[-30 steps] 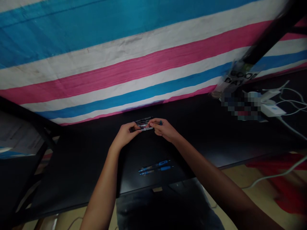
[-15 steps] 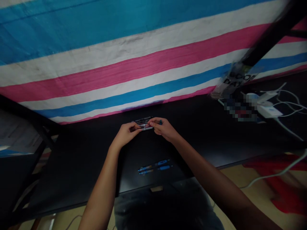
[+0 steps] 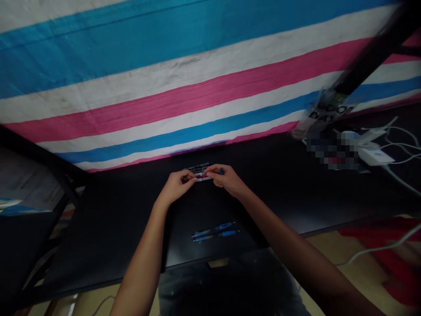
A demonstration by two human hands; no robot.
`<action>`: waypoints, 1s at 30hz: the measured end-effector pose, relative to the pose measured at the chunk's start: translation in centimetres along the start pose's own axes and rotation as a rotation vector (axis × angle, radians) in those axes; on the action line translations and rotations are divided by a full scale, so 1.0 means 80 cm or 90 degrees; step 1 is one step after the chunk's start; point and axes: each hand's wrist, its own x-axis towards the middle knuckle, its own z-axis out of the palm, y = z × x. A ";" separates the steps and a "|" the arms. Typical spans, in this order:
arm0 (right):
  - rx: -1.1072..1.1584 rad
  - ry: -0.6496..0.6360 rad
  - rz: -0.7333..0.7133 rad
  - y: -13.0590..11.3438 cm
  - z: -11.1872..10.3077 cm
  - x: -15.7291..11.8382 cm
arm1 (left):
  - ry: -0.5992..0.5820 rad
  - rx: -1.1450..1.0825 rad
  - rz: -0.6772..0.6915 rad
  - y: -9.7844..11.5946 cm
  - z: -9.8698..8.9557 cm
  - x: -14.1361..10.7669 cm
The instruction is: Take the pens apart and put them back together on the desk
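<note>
Several pens lie side by side in a row on the black desk, in dark, white and reddish colours. My left hand is at the row's left end, thumb and fingers closed about the end of the white pen nearest me. My right hand is over the right end of the row with its fingertips pinched together. A blue pen end sticks out behind its fingers; the rest of that pen is mostly hidden. Closer to me, two blue pens lie almost parallel.
Behind the black desk hangs a striped sheet. At the right are a white charger block with cables, a clear bag with lettering and a blurred-out item. A red stool-like object stands below on the floor.
The whole view has shifted slightly, with the scene a little lower and to the right. Both hands stay at the row of pens with nearly the same grip.
</note>
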 end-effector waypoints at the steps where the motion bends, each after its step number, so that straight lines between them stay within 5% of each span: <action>1: -0.011 -0.007 0.003 0.000 0.000 0.000 | -0.002 0.002 0.002 0.000 0.000 0.000; 5: -0.021 -0.020 0.005 0.002 0.000 0.000 | -0.015 0.002 0.003 0.000 0.000 0.000; 13: 0.161 0.084 -0.021 -0.003 -0.003 0.011 | -0.008 0.012 -0.014 -0.004 -0.001 0.001; 22: -0.041 0.141 -0.031 0.007 -0.017 0.014 | -0.008 0.056 0.003 -0.008 -0.004 0.001; 30: 0.049 0.096 -0.058 -0.003 -0.007 0.007 | 0.000 0.053 0.006 -0.003 -0.004 0.001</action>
